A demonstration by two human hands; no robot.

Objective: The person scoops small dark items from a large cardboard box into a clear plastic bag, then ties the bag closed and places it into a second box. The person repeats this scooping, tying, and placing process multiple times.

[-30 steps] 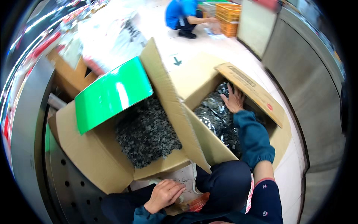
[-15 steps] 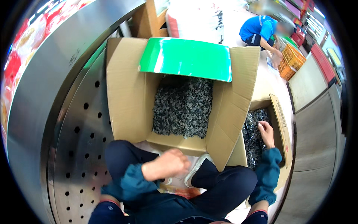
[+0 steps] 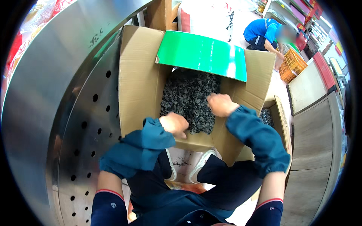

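Note:
A large open cardboard box (image 3: 138,81) stands before my feet, holding a bed of dark, crinkled dried pieces (image 3: 190,96) that look like black fungus. My left hand (image 3: 175,123) is over the near left part of that bed, with its fingers curled downward. At the right side of the same bed is my right hand (image 3: 220,104), its fingers drawn together in a pinch. Whatever either hand holds is hidden or too small to name. The box's far flap (image 3: 201,54) is bright green; its side flaps are spread outward.
A smaller open carton (image 3: 281,116) with more dark pieces (image 3: 266,117) stands at the right. A perforated metal panel (image 3: 90,124) borders the left. White sacks (image 3: 205,19) lie behind the box. A person in blue (image 3: 260,32) crouches at the far right beside an orange crate (image 3: 292,66).
My right hand has left the smaller carton and come left into the large box. My left hand has moved forward from above my lap to the dark pieces. The view has shifted slightly.

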